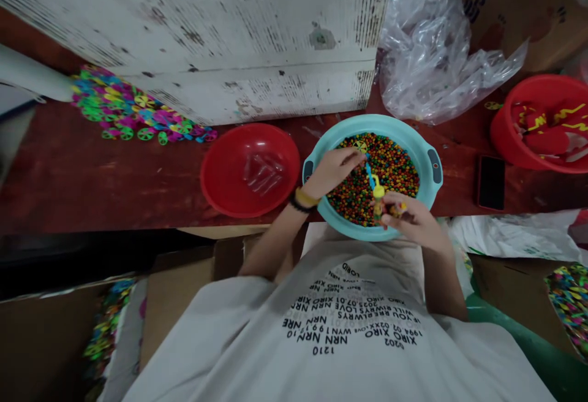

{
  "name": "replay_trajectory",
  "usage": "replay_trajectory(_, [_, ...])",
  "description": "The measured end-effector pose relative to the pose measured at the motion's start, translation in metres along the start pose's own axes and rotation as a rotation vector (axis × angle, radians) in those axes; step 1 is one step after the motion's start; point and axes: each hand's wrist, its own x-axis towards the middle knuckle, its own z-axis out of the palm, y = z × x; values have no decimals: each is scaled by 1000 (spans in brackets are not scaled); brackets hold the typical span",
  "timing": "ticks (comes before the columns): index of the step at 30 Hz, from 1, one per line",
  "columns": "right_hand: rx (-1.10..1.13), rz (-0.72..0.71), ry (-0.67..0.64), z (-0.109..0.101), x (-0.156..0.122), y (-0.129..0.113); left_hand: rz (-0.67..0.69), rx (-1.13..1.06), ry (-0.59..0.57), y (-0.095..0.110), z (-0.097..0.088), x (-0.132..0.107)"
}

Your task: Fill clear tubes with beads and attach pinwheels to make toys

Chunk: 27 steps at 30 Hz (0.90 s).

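"Two hands, bare, both over the blue basin (376, 123). Left hand (334, 172)?"

"Fingers pinched on the upper end of one blue stick (370, 176); yellow wheel (359, 146) just beyond the fingertips, its join to the stick unclear."

"Right hand (416, 221)?"

"Grasping one small clear bottle (378, 209), yellow cap (378, 191) uppermost, above the basin's near part. Stick's lower end beside the cap; contact cannot be told. Second yellow-tipped item (399, 208) among the same fingers, details too small."

"Basin contents?"

"Beads (399, 166), multicoloured, many."

"Surroundings?"

"Left of basin: one red bowl (214, 169), clear tubes (263, 174) inside. Right of basin: one dark phone (491, 182), then one red tub (503, 129). Behind basin: crumpled plastic bag (427, 53)."
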Motion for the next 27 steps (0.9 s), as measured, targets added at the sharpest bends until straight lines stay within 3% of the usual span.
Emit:
replay_trajectory(3, [-128, 99, 184, -4, -1, 11, -197, 385, 69, -12, 32, 46])
replay_trajectory(5, [-181, 127, 302, -2, -1, 21, -265, 519, 57, -14, 50, 61])
replay_trajectory(7, [-164, 155, 366, -1, -1, 31, -292, 574, 65, -16, 55, 67])
replay_trajectory(9, [-99, 197, 391, 0, -1, 39, -318, 570, 69, -19, 46, 67])
replay_trajectory(13, [3, 290, 385, 0, 1, 46, -297, 480, 52, -21, 13, 56])
replay_trajectory(15, [-12, 294, 399, 1, 4, 46, -219, 363, 170, -10, 5, 41])
replay_trajectory(18, [-136, 259, 473, 6, 13, 41, -98, -15, 380, 17, 12, 10])
replay_trajectory(20, [-234, 219, 512, 12, 20, 38, -77, -194, 327, 34, 26, -9])
replay_trajectory(23, [-344, 153, 548, 21, 29, 36, -50, -247, 183, 50, 44, -22])
replay_trajectory(27, [-422, 135, 566, 28, 34, 34, -25, -295, 36, 50, 44, -23])
